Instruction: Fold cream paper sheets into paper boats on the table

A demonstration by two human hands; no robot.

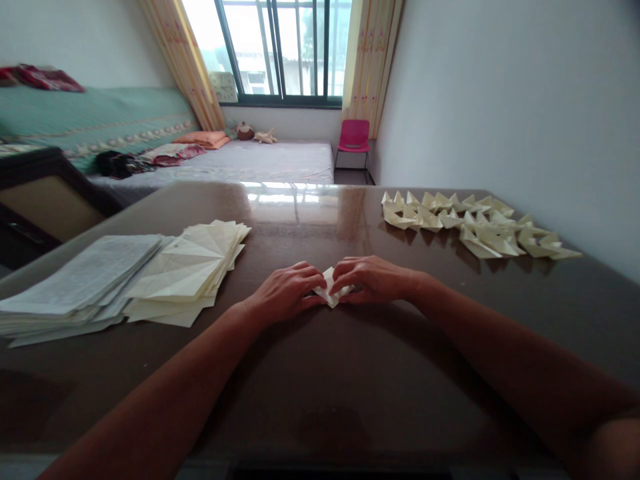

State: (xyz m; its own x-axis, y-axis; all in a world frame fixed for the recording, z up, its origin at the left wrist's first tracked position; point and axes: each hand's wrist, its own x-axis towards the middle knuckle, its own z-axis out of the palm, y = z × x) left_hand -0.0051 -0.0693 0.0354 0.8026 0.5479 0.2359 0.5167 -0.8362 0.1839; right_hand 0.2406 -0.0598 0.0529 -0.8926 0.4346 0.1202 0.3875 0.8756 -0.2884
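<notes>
A small folded piece of cream paper (331, 297) lies at the middle of the brown table, its lower corner pointing toward me. From the left, my left hand (290, 291) grips its edge between thumb and curled fingers. On the opposite side my right hand (367, 280) pinches the paper too, its fingers bent over the top. Both hands cover much of the paper, so its full shape is hidden. Beyond my right hand stand several folded paper boats (480, 227), grouped in uneven rows.
Left of my hands sit a stack of creased cream sheets (193, 263) and a pile of printed sheets (80, 273). The glossy table (320, 387) reflects the window (280, 53). Behind it are a bed (280, 160), a pink chair (354, 137) and a wall at right.
</notes>
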